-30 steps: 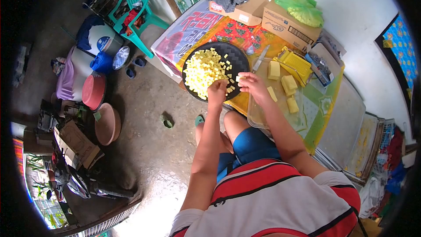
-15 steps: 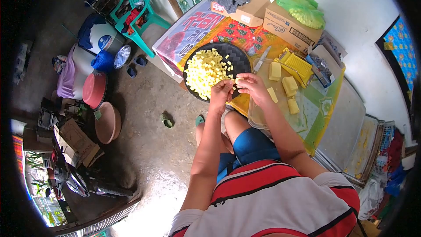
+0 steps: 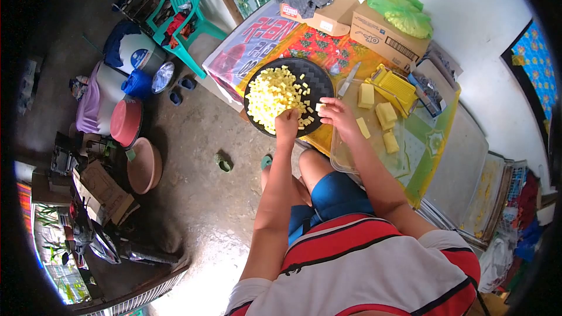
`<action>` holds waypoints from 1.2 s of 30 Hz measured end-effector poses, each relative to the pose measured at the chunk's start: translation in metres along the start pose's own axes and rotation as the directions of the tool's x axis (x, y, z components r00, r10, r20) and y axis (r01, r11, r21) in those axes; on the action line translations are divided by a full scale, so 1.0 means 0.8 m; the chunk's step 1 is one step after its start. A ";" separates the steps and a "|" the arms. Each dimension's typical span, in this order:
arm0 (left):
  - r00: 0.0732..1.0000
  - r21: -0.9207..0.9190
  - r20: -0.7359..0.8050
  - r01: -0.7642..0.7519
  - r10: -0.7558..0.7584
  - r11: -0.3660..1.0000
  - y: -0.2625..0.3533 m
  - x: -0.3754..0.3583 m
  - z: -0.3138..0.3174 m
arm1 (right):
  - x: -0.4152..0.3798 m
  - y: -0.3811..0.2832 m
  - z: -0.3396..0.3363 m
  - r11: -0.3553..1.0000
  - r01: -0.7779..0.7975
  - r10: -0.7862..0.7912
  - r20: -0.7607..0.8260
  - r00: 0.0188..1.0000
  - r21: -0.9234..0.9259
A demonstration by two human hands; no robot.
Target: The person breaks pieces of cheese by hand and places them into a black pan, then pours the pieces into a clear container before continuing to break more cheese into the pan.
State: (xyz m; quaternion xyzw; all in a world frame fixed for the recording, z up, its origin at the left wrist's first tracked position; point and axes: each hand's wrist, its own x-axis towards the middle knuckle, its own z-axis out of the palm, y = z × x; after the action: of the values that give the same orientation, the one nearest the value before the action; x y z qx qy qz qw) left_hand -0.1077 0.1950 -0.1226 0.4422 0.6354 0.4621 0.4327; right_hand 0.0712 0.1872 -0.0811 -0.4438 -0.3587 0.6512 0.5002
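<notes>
Many small pale-yellow cubes (image 3: 272, 93) are heaped on a round black tray (image 3: 319, 79). At the heap's near edge is my left hand (image 3: 287, 125), its fingers pressed together; what they hold, if anything, is hidden. Over the tray's right edge, my right hand (image 3: 336, 116) pinches a small yellow piece (image 3: 319, 107). Larger yellow blocks (image 3: 386, 115) lie in a clear shallow container (image 3: 345, 158) to the right. A knife (image 3: 350, 78) rests across the container's far edge, beside a yellow slotted tool (image 3: 393, 89).
Cardboard boxes (image 3: 389, 38) stand at the table's back, one topped by a green plastic bag (image 3: 398, 11). A green chair (image 3: 186, 23) stands beyond the table at the left. Basins (image 3: 144, 164) and a green clog (image 3: 223, 161) are on the floor.
My hands, close together before, are now apart. My left hand has moved left and down to the heap; my right hand stays near the tray's right edge with a piece.
</notes>
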 end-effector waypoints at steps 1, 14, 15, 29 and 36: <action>1.000 -0.012 -0.003 0.012 -0.012 1.000 0.008 -0.005 -0.002 | 0.001 0.001 0.001 1.000 0.008 -0.008 0.013 1.000 0.015; 0.963 -0.444 0.267 0.154 -0.034 0.883 0.081 -0.046 -0.001 | -0.013 -0.026 0.024 0.997 0.008 -0.019 0.139 0.990 0.079; 0.958 -0.470 0.284 0.169 -0.033 0.866 0.079 -0.045 -0.002 | -0.013 -0.026 0.024 0.996 0.008 -0.020 0.139 0.990 0.088; 0.990 0.024 0.024 -0.142 0.142 0.990 -0.008 0.007 -0.004 | 0.006 0.000 0.006 0.997 -0.024 0.021 0.032 0.999 0.075; 0.993 0.297 -0.013 -0.108 0.117 0.949 0.015 0.001 -0.008 | 0.004 -0.001 0.004 0.997 -0.024 0.021 0.043 0.999 0.072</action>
State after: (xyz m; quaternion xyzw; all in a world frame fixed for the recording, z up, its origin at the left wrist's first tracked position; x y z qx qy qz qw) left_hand -0.1124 0.1965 -0.1099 0.5304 0.6775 0.3926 0.3249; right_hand 0.0680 0.1904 -0.0803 -0.4154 -0.3401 0.6788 0.5009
